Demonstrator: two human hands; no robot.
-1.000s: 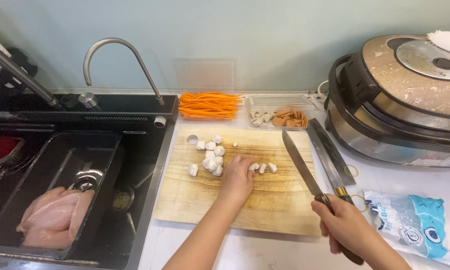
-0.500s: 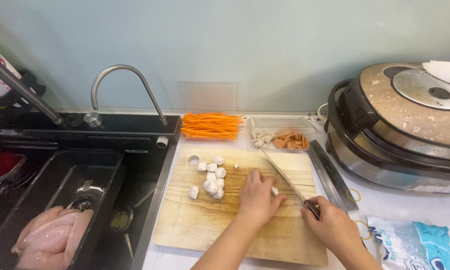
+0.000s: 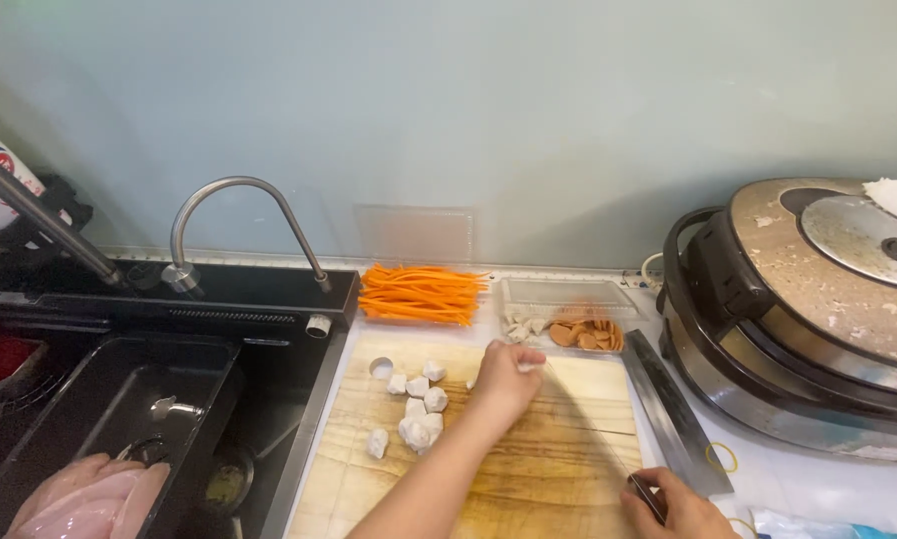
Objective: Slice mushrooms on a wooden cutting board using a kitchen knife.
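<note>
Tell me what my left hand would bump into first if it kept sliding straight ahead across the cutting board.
Probably the clear plastic tray of sliced sausage: the left hand points up and slightly right toward it, though depth is hard to judge.

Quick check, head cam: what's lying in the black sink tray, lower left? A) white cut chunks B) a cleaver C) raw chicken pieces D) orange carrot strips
C: pale pink raw chicken pieces lie in the black sink tray; the carrot strips sit on the counter behind the cutting board.

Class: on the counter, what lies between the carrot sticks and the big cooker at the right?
In the head view, a clear tray of sliced sausage and pale pieces lies between the carrot sticks and the cooker.
</note>
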